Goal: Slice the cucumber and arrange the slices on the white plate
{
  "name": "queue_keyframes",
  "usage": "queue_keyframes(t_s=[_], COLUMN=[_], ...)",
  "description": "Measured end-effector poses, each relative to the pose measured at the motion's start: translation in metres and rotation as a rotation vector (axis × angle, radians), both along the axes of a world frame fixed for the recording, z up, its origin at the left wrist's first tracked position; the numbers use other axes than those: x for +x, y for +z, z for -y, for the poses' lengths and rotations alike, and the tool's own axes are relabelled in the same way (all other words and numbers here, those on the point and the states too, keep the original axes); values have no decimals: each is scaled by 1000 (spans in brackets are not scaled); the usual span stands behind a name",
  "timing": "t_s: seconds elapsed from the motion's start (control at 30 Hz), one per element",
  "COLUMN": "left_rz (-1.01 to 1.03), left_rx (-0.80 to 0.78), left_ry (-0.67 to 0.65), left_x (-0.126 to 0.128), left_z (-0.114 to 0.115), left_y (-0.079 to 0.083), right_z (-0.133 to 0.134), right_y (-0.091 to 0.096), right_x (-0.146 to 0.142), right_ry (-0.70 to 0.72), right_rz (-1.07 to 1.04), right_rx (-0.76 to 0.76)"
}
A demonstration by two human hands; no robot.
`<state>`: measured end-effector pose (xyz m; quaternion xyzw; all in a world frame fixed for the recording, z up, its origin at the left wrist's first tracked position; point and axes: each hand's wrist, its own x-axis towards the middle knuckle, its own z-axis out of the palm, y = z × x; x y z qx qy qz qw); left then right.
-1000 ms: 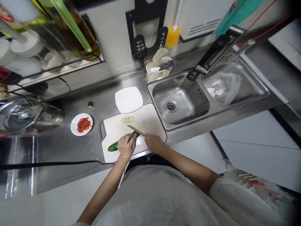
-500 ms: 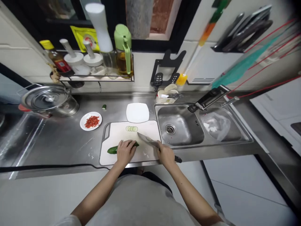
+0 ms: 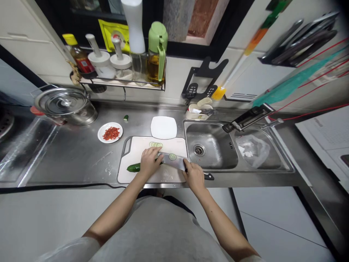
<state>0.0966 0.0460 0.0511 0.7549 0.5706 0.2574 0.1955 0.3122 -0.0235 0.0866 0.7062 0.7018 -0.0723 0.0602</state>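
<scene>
A white cutting board (image 3: 131, 173) lies at the counter's front edge. On it my left hand (image 3: 149, 162) presses down on a green cucumber (image 3: 133, 167), fingers curled over it. My right hand (image 3: 193, 176) grips the dark handle of a cleaver (image 3: 174, 161); its broad blade lies against the cucumber's cut end, with one slice (image 3: 172, 157) stuck to the blade's side. A short row of cut slices (image 3: 155, 145) rests at the board's far edge.
Behind the board sit an empty white plate (image 3: 163, 127), a small dish of red bits (image 3: 110, 133) and a cucumber end (image 3: 125, 118). A lidded steel pot (image 3: 65, 105) stands at left, a double sink (image 3: 211, 147) with faucet (image 3: 247, 118) at right. A bottle rack (image 3: 120, 82) hangs on the wall.
The view has tilted up toward the wall. The cleaver, lifted and angled half a second ago, now stands against the cucumber with a fresh slice on its blade. My left hand stays on the cucumber.
</scene>
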Motion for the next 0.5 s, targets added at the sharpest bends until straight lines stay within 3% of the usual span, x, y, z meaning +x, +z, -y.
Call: queue_keyframes(t_s=[0.13,0.3,0.4,0.5], left_rz=[-53,-15,46,91], left_rx=[-115,-197,-278,-458], left_ry=[-218,-355,-270,-29], left_x=[17,29,32,32], left_z=[-24,-28,-28,-39], left_y=[17,22,14,1], right_z=[-1,4,10,17], right_y=[6,4,1,-3], right_x=[-3,1,7,16], right_ry=[49,46,17,-20], right_rz=[20,20,10,-3], right_rx=[3,-23,-28,-13])
